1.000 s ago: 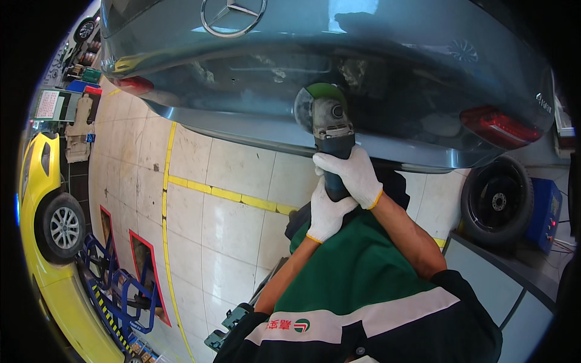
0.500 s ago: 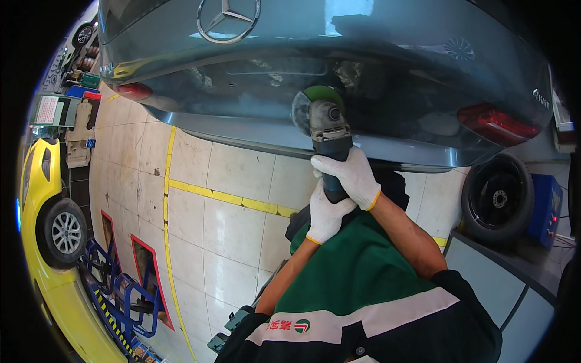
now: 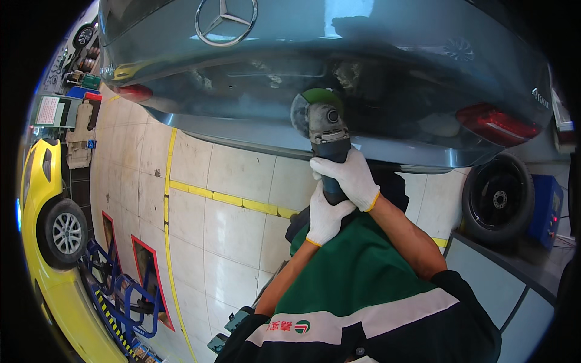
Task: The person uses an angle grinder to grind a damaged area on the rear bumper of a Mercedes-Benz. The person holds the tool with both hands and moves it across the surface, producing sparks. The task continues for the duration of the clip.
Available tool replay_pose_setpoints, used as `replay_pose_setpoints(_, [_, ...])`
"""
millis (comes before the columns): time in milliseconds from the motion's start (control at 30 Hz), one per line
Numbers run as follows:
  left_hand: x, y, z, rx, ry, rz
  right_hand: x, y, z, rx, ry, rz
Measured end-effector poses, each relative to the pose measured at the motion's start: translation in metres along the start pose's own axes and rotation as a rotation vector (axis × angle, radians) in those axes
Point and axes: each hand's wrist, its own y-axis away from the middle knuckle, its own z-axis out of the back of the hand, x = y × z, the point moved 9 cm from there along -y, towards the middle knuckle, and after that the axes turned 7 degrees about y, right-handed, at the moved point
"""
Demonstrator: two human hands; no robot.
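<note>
An angle grinder points away from me, with its guarded disc at the rear panel of a grey-blue car. Whether the disc touches the panel I cannot tell. My right hand, in a white knitted glove, wraps the grinder's body from the right. Behind it, my left hand, gloved alike, is closed round the handle end. Scuffed pale patches mark the dull panel just beyond the disc.
A red tail light sits on the car's right side. A loose wheel stands at the right beside a blue box and grey cabinet. Yellow lines cross the tiled floor. A yellow car and blue metal frame stand left.
The grinder head and both hands have shifted very slightly, a few pixels toward the left. My grip on the grinder stays the same.
</note>
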Motion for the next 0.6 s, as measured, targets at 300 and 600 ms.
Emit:
replay_pose_setpoints(300, [-0.0039,0.0,-0.002,0.006,-0.023,-0.013,0.0005,-0.0013,0.0035,-0.02,0.041,0.014])
replay_pose_setpoints(600, [0.0026,0.0017,-0.0005,-0.005,0.023,0.02,-0.0013,0.0001,0.0018,-0.033,0.044,-0.01])
